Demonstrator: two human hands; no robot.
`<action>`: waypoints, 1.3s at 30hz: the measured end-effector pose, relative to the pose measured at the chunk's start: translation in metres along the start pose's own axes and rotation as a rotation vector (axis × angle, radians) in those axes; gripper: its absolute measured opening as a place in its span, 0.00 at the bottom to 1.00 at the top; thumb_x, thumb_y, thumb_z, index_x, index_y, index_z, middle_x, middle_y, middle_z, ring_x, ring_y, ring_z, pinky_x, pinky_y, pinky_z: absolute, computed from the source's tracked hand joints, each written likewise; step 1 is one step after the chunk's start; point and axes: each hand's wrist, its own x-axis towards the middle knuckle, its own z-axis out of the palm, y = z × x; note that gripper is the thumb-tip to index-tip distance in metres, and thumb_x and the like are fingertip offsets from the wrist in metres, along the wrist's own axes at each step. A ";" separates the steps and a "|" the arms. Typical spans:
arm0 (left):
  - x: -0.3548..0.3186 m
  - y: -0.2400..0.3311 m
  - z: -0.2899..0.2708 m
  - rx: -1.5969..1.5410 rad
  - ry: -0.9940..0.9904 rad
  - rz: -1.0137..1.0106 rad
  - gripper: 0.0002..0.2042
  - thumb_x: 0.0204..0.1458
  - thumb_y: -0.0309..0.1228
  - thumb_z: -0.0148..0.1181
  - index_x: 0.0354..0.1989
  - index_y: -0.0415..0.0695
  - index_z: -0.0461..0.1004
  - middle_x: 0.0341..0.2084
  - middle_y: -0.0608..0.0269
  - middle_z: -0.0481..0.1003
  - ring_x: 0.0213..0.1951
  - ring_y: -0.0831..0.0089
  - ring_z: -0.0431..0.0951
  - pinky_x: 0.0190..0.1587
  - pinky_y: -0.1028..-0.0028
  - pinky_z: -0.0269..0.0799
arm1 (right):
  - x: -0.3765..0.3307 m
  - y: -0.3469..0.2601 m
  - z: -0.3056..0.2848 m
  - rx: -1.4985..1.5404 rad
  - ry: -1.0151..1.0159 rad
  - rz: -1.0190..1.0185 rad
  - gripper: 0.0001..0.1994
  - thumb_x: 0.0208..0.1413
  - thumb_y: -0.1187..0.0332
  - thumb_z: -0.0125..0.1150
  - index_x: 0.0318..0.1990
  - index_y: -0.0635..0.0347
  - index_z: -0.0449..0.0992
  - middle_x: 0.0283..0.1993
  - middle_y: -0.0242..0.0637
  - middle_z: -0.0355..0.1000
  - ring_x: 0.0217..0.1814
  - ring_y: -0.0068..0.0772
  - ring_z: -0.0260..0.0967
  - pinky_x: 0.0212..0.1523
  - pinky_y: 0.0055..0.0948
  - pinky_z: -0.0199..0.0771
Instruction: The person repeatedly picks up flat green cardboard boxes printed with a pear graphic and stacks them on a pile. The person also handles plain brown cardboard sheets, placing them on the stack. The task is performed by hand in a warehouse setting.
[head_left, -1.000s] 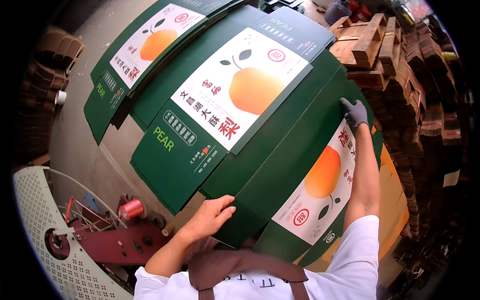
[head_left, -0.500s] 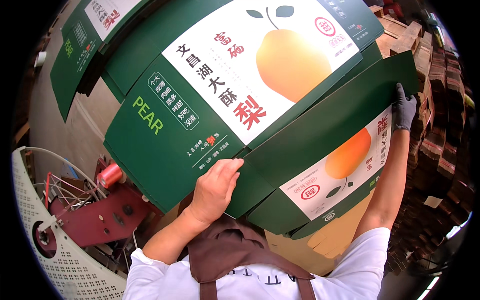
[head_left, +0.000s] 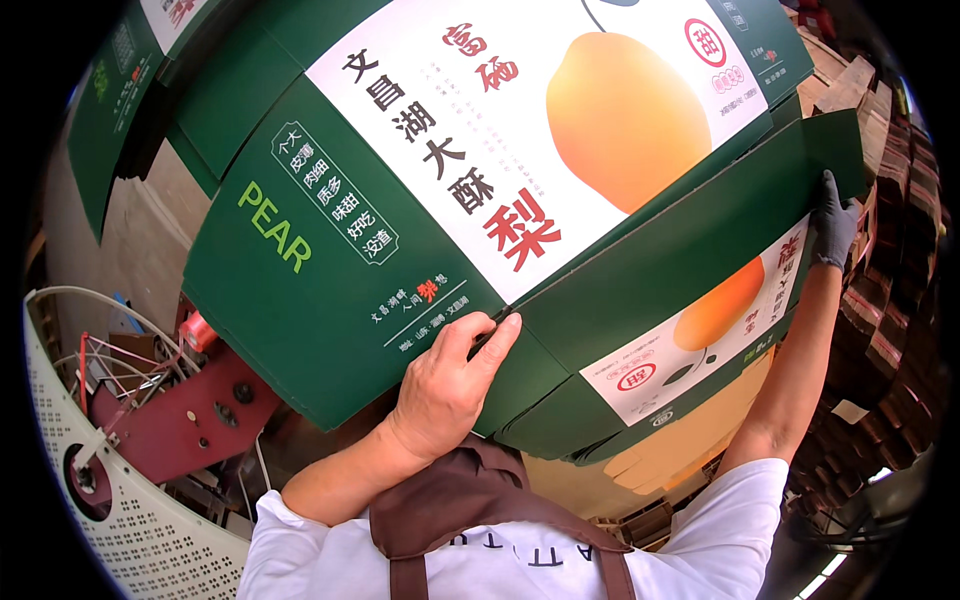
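Note:
A large green cardboard carton [head_left: 400,190], printed with a big yellow pear on a white panel, spreads out before me. Along its near side runs a folded-up side panel [head_left: 690,340] with a smaller pear picture. My bare left hand [head_left: 445,380] is at the fold near the carton's middle, thumb and forefinger at the edge; its other fingers are curled and partly hidden. At the far right end, my right hand [head_left: 832,228], in a dark grey glove, grips the side panel's end with the thumb up along the edge. The carton's underside is out of sight.
Another green carton [head_left: 115,110] stands at the upper left. A dark red machine part [head_left: 200,415] with a red roller [head_left: 197,332] and a perforated cream guard [head_left: 160,530] are at the lower left. Stacks of folded cardboard [head_left: 880,290] rise on the right, near wooden pallets [head_left: 840,85].
The front of the carton looks larger and has shifted. Both my hands have moved slightly right, and the left thumb and forefinger have parted. The machine and the other carton have slid left in view.

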 end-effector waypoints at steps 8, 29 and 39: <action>0.001 -0.001 0.000 -0.009 -0.017 -0.012 0.25 0.47 0.13 0.63 0.56 0.41 0.74 0.40 0.58 0.69 0.32 0.68 0.75 0.30 0.70 0.76 | 0.000 0.003 0.008 -0.034 -0.008 -0.019 0.24 0.56 0.58 0.70 0.51 0.71 0.77 0.47 0.36 0.78 0.44 0.23 0.74 0.46 0.22 0.71; 0.003 -0.004 -0.006 -0.070 -0.114 -0.038 0.25 0.47 0.16 0.59 0.58 0.37 0.72 0.39 0.56 0.68 0.39 0.64 0.75 0.34 0.70 0.77 | 0.016 0.010 0.003 -0.210 0.013 0.047 0.30 0.51 0.51 0.73 0.49 0.72 0.78 0.44 0.38 0.79 0.42 0.24 0.74 0.46 0.24 0.71; 0.005 -0.005 -0.005 -0.071 -0.088 -0.034 0.25 0.47 0.12 0.63 0.57 0.36 0.73 0.38 0.56 0.67 0.31 0.67 0.75 0.30 0.69 0.75 | 0.011 0.004 0.010 -0.111 0.014 -0.011 0.28 0.52 0.54 0.73 0.50 0.72 0.78 0.44 0.37 0.79 0.41 0.23 0.74 0.44 0.22 0.71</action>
